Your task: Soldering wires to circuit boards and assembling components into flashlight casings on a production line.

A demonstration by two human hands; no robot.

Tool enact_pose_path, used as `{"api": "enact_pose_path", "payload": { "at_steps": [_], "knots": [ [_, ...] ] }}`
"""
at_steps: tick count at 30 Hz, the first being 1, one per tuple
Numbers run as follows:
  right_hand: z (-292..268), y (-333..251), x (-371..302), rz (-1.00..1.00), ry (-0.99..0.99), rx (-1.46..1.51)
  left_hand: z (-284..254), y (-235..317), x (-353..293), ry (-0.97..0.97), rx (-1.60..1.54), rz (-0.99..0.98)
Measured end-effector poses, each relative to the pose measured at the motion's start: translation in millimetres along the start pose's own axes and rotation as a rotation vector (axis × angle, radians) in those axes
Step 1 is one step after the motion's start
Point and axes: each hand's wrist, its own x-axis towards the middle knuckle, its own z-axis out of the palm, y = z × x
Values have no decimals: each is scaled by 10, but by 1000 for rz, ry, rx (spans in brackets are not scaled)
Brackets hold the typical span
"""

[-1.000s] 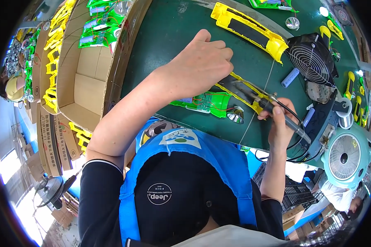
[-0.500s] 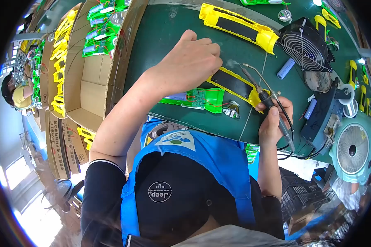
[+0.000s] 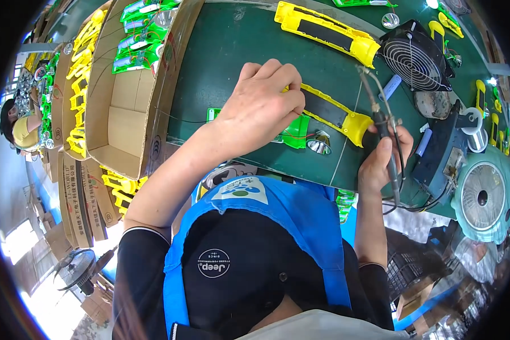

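Observation:
My right hand (image 3: 385, 160) is wrapped round a soldering iron (image 3: 383, 126) with a thin curved metal tube beside its tip. The tip points up and away, past a yellow plastic casing half (image 3: 354, 127) with a dark strip inside. One right fingertip is by the casing's near end. My left hand (image 3: 263, 107) is closed over the casing's far left end; its curled fingers hide what they pinch. Partly under that hand lies a green casing half (image 3: 294, 134) with red wires. A shiny reflector cup (image 3: 319, 143) lies to its right.
Another yellow casing half (image 3: 328, 34) lies farther back, beside a black fan (image 3: 416, 59). Blue cylindrical cells (image 3: 391, 86), a solder spool (image 3: 475, 133) and a pale green fan (image 3: 483, 195) are on the right. At left stands a cardboard box (image 3: 124, 119) with green assemblies.
My left hand has come down and nearer. The yellow casing has shifted slightly right and away, and the iron has moved right and away. The green casing is more covered by my left hand.

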Motion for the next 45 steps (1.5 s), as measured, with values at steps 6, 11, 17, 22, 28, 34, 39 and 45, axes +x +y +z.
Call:
{"api": "enact_pose_path", "payload": {
  "at_steps": [6, 11, 17, 22, 28, 34, 39, 45],
  "knots": [
    [296, 0, -18, 200, -33, 178, 266, 283, -3, 110, -109, 47],
    [319, -45, -135, 230, -35, 381, 375, 313, 37, 96, 64, -12],
    [-361, -154, 118, 409, -139, 417, 360, 331, 94, -92, 144, -67],
    [-515, -263, 397, 595, -363, 160, 311, 390, 217, -199, 226, -61],
    [-404, -310, 560, 558, -538, -67, 284, 389, 270, -250, 231, -43],
    [-384, -327, 665, 605, -593, -51, 281, 379, 284, -260, 238, -36],
    [-379, -341, 682, 559, -622, -76, 298, 394, 279, -257, 254, -49],
    [-539, -350, 544, 373, -599, -120, 280, 404, 284, -251, 254, -56]
  ]
}}
